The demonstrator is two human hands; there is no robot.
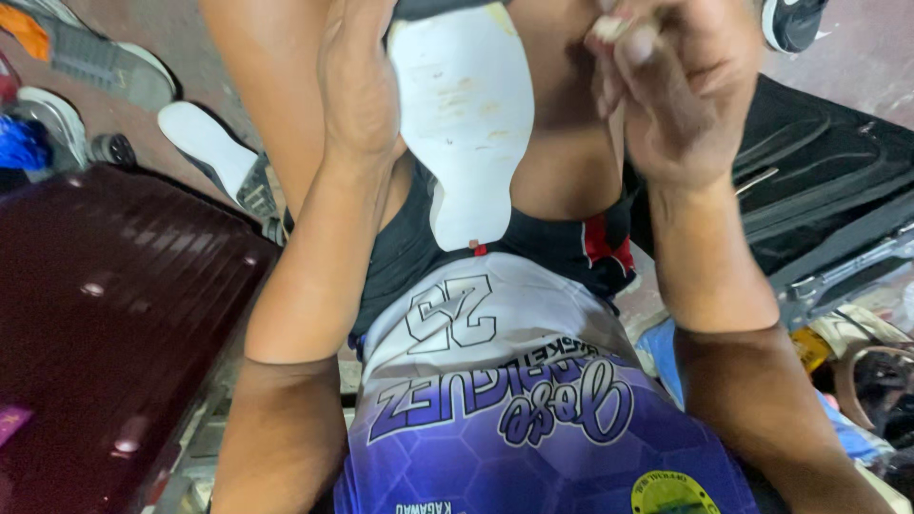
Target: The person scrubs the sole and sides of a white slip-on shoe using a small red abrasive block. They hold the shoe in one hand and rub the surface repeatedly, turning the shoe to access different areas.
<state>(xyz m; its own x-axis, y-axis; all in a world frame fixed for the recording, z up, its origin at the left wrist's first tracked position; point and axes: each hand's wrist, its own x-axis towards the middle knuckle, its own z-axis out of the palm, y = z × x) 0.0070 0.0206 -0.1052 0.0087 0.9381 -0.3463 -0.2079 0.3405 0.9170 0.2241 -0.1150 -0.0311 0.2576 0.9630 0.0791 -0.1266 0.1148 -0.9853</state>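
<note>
1. The white insole-shaped sole runs out past the top edge, so its upper end cannot be seen.
2. The left hand is cut at the fingers by the top edge; its grip is hidden.
3. The right hand is blurred, and the small pale thing pinched at its fingertips is too unclear to tell.
4. The dark red suitcase is cropped by the left and bottom edges.
5. The black case runs off the right edge.

Reddish concrete floor; maroon hard suitcase left, black soft suitcase right; shoes scattered behind.
</note>
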